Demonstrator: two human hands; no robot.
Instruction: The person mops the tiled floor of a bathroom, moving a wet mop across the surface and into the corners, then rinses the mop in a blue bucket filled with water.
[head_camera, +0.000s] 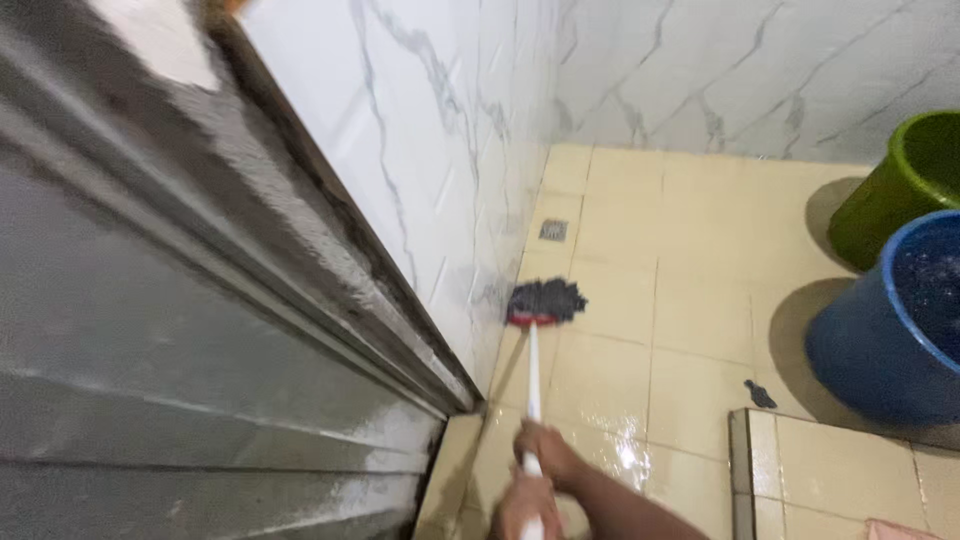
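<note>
- The mop (534, 370) runs from the bottom middle of the view toward 12 o'clock, with its white stick sloping up to a dark, stringy head on a red holder.
- The head lies flat on the beige floor (690, 290), touching or just beside the foot of the marbled white wall (420, 150) at its 9 o'clock.
- The right hand (548, 456) is wrapped round the stick, fingers curled and pressed together, thumb side toward the head.
- The left hand (524, 510) sits nearer the body on the same stick, at 6 o'clock from the right one; it looks closed round the stick, though the frame edge cuts it off and I cannot tell how each finger lies.
- Handling, as a judgement: the stick looks stiff and light, while the wet string head is soft, heavier with water, and likely to drag rather than glide.
- The floor shines with water near the hands, so the stick may be slippery; two hands spaced apart on it give steering and push.
- A small floor drain (553, 231) lies at 12 o'clock from the head.
- A blue bucket (885, 340) with water in it stands at 3 o'clock, well apart, with a green bucket (900, 190) just behind it.
- A grey metal door (150, 330) fills the 9 o'clock side.
- A raised tiled step (840, 480) sits at 4 o'clock from the hands.
</note>
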